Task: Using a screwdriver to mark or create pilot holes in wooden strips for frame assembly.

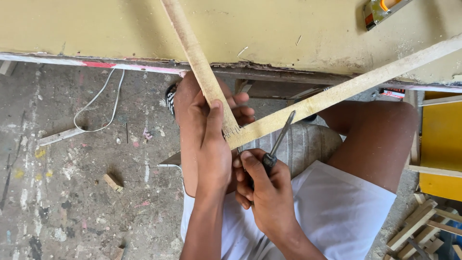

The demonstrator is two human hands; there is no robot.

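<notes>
Left hand: the left hand [211, 144] was seen closed around the upright wooden strip [195, 55], thumb laid along its lower end, just beside the corner joint.
Right hand: the right hand [267, 192] was seen gripping the dark handle of a screwdriver [279, 139], fingers wrapped shut; the metal shaft was pointed up and to the right.
Screwdriver tip: it was observed lying against the slanted wooden strip [346, 89], near the joint; true contact could not be told.
Joint: the two strips were found meeting in a V in front of the person's knees, the upright strip's frayed end touching the end of the slanted one.
Strip ends: both were noted running upward over the edge of the yellow counter [269, 33], the slanted one reaching the right frame edge.
Body: white shorts [337, 207] and bare knees were recorded beneath the hands.
Counter: an orange and grey tool [380, 9] was seen near its upper right corner, partly cut off.
Floor: on the stained concrete floor [62, 183] a white cable [98, 110] and a small wood offcut [113, 182] were noted to the left.
Right side: a yellow panel [440, 149] and a pile of wood strips [423, 231] were logged.
</notes>
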